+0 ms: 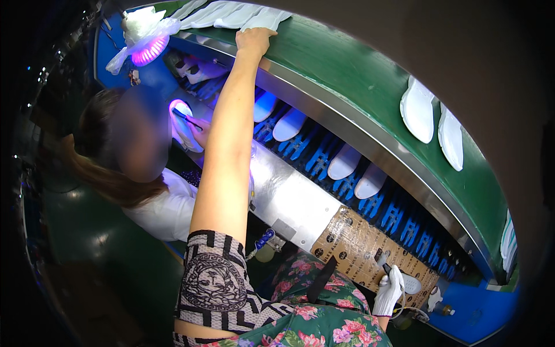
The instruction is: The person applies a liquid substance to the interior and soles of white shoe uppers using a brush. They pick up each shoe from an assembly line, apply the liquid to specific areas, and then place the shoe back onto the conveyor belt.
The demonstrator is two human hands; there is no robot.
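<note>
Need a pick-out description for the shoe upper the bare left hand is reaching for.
Follow the green upper belt to its far end, where white shoe uppers lie fanned. The left hand touches the nearest one, the end piece of the fan.

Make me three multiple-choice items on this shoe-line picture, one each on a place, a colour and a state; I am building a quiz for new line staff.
1. Where does the left hand rest?
A. on the upper green belt, beside the white shoe uppers
B. on the cardboard panel
C. on the co-worker's shoulder

2. What colour are the racks that carry the white soles on the lower level?
A. red
B. blue
C. yellow

3. How is the right hand?
A. bare and open
B. out of view
C. in a white glove, closed on a small tool

Answers:
1 A, the bare arm stretches up and the hand lies at the edge of the green belt, next to the uppers.
2 B, the pronged holders under the soles are blue.
3 C, the gloved fingers wrap a dark-handled tool by the cardboard panel.
</note>
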